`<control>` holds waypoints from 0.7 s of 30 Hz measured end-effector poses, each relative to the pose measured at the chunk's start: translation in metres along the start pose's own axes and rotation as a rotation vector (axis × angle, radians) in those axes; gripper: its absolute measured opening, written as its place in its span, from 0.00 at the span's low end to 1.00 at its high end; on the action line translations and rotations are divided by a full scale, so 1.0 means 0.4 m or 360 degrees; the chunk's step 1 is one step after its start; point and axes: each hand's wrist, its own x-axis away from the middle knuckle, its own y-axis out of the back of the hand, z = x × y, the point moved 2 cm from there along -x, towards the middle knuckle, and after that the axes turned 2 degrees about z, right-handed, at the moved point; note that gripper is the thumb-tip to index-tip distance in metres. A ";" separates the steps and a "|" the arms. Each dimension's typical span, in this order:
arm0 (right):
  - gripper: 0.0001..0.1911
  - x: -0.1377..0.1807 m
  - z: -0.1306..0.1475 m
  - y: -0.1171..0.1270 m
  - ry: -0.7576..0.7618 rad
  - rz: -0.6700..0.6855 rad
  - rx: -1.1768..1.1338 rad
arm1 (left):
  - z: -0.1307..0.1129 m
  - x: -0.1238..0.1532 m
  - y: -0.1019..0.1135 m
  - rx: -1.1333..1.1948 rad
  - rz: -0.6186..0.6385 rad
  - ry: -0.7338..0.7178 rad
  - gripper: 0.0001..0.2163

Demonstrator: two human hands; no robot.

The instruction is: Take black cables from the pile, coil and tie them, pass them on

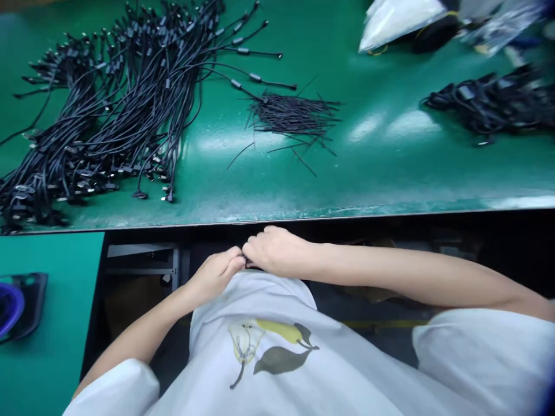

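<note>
My left hand (215, 273) and my right hand (277, 251) meet in front of my waist, just below the near edge of the green table (368, 179). Both have their fingers curled closed, knuckles up. A small dark bit shows where they meet, too little of it to name. On the table beyond them lies a pile of thin black ties (295, 114), a few strayed from the heap. To its left spreads a large heap of black cables (143, 98) with metal-tipped plugs.
Coiled black cables (489, 104) lie at the right, below a white plastic bag (396, 23) and clear bags (507, 29). At lower left, a second green surface (52, 370) carries a purple ring-shaped object (16, 309) on a dark base. A grey metal frame (143, 251) stands under the table.
</note>
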 end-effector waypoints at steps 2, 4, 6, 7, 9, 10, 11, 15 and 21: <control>0.18 0.008 -0.009 -0.009 0.0048 0.0264 -0.0194 | -0.003 0.008 0.000 -0.0131 0.0101 -0.0063 0.13; 0.18 0.017 -0.019 -0.003 0.0080 0.0331 -0.0371 | -0.004 0.008 0.000 -0.0193 0.0139 -0.0112 0.12; 0.16 0.022 -0.022 0.008 0.0066 0.0265 -0.0322 | -0.006 -0.002 -0.001 -0.0129 0.0162 -0.0086 0.12; 0.15 0.022 -0.019 0.012 0.0070 0.0212 -0.0222 | -0.008 -0.010 -0.003 -0.0030 0.0211 -0.0051 0.13; 0.12 0.019 -0.011 0.016 0.0122 0.0141 -0.0005 | -0.012 -0.027 -0.010 0.0256 0.0369 0.0023 0.16; 0.11 0.017 -0.010 0.019 0.0159 0.0123 0.0071 | -0.013 -0.034 -0.014 0.0390 0.0445 0.0054 0.17; 0.12 0.016 -0.014 0.023 0.0201 0.0108 0.0106 | -0.013 -0.040 -0.016 0.0489 0.0485 0.0080 0.18; 0.15 0.034 -0.124 0.072 0.0163 -0.0219 -0.0070 | 0.004 -0.051 -0.005 0.0722 0.0198 0.0182 0.20; 0.13 0.073 -0.434 0.111 -0.1086 -0.0947 0.0301 | 0.014 -0.064 0.021 0.1279 -0.0270 0.0163 0.18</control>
